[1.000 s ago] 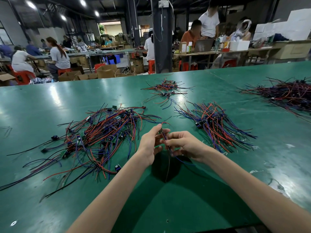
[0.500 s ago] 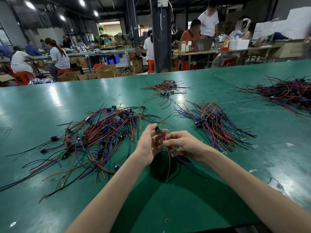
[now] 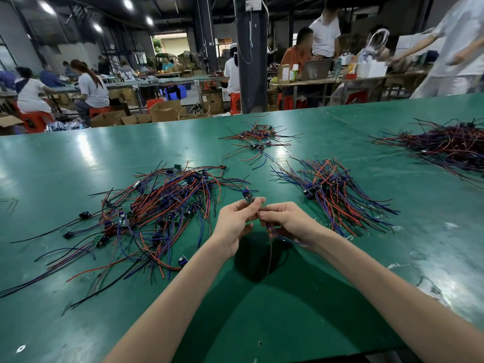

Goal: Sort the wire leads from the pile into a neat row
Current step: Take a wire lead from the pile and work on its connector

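My left hand (image 3: 235, 218) pinches the board end of one red-and-blue wire lead (image 3: 247, 197) above the green desk (image 3: 288, 315); my right hand (image 3: 286, 221) grips its trailing wires. A combed bunch (image 3: 332, 195) lies rightward, but the large tangled pile (image 3: 162, 208) at left awaits: seemingly under half done.

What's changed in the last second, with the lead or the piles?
The wire lead has been lifted slightly: its module end now pokes above the fingertips of the left hand, which pinches it. The right hand still pinches the wires, which hang below it. A person in white has walked in at far right. The tangled pile and the sorted row have not moved.
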Motion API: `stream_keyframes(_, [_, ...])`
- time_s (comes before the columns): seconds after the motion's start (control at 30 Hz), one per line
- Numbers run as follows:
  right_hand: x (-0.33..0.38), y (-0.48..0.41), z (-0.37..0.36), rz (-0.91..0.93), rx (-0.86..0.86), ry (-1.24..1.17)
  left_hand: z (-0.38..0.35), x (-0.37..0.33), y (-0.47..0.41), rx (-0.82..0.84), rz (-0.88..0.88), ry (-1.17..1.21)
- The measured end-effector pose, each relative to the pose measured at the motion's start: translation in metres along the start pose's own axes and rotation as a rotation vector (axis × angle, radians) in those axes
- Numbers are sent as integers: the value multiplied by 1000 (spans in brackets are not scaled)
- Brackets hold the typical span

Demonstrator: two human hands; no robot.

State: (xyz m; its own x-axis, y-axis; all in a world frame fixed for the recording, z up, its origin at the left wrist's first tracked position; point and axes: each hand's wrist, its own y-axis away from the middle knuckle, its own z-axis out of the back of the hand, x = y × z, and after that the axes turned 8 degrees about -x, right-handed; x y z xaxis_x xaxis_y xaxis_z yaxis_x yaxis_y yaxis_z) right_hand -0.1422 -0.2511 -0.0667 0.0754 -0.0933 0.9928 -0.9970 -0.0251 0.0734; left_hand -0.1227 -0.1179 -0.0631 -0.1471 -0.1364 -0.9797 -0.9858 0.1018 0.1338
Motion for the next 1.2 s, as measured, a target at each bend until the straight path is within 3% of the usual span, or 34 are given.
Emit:
stream_keyframes(0.57, [-1,-1,3,19,79,141,-1,5,-7,-172,-157,107])
stream_keyframes(0.93, [-3,11,-7,111,274,331,38,-17,-30,-386,-96,296])
stream_keyframes(1.2, [0,17,-10,146,371,409,41,-19,-30,-396,-77,313])
